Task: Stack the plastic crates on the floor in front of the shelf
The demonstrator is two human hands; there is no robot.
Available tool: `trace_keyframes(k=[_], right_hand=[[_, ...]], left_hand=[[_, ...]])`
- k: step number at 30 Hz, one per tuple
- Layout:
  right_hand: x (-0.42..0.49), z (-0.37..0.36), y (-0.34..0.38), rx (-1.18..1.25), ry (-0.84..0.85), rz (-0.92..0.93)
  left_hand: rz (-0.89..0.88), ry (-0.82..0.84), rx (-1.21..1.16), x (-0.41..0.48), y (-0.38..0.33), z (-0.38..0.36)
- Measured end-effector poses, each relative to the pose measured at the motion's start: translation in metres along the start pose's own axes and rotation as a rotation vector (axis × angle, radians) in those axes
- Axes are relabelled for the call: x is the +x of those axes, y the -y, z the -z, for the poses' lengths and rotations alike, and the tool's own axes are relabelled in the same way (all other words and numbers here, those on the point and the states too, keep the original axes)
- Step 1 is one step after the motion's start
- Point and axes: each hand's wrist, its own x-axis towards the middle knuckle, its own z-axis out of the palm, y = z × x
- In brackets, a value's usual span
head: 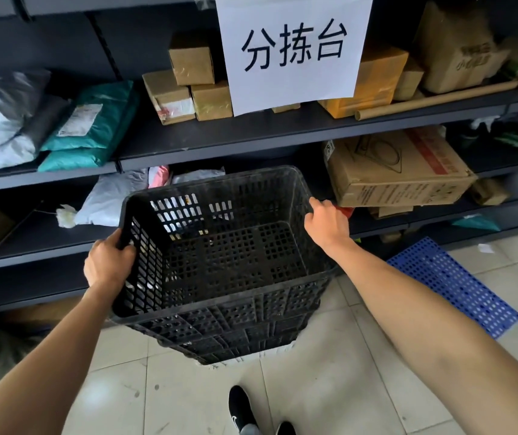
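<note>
A black perforated plastic crate [220, 255] is nested on top of other black crates [235, 343] standing on the tiled floor in front of the dark shelf [251, 133]. My left hand [108, 262] grips the top crate's left rim, fingers curled over the edge. My right hand [326, 222] grips the right rim near the far corner. The top crate sits tilted, its open side toward me. Only the near walls of the lower crates show below it.
The shelf holds cardboard boxes [392, 171], soft mail bags [91, 127] and a cardboard tube [433, 100]. A white paper sign [292, 48] hangs in front. A blue perforated panel [452, 287] lies on the floor at right. My black shoes [242, 409] stand just behind the stack.
</note>
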Motion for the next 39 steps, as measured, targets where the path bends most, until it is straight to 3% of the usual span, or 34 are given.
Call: trace_keyframes(k=[15, 20, 32, 39], right_hand=[[-0.004, -0.001, 0.000, -0.111, -0.032, 0.045], [-0.008, 0.001, -0.009, -0.139, 0.089, 0.084], [-0.089, 0.046, 0.029, -0.067, 0.153, 0.225], [-0.175, 0.088, 0.033, -0.017, 0.044, 0.283]], left_hand=[[-0.065, -0.014, 0.168, -0.007, -0.005, 0.001], [-0.173, -0.015, 0.334, -0.023, -0.005, 0.004], [-0.314, 0.101, 0.208, -0.117, -0.027, 0.034], [-0.487, 0.079, 0.053, -0.181, -0.048, 0.078]])
